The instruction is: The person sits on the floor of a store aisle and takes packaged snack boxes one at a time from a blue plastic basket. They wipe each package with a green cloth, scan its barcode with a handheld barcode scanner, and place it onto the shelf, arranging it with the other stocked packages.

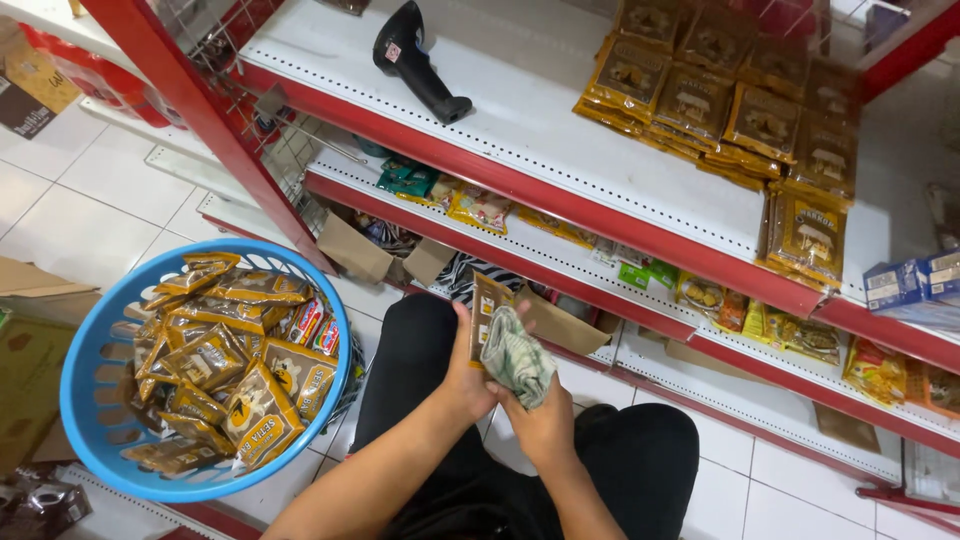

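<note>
Low in the middle of the frame, your left hand [468,372] is clamped on a brown snack packet [488,305], while your right hand [543,420] presses a crumpled cloth [516,357] against it. At lower left, a blue basket [85,385] holds more packets; a black scanner [415,58] lies on the top shelf [560,130].

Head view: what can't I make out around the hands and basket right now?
- Brown packet in the left hand: mostly covered by the cloth.
- Right hand: fingers hidden under the cloth.
- Blue basket: lower layers buried under packets.
- Blue boxes: cut by the right edge.
</note>
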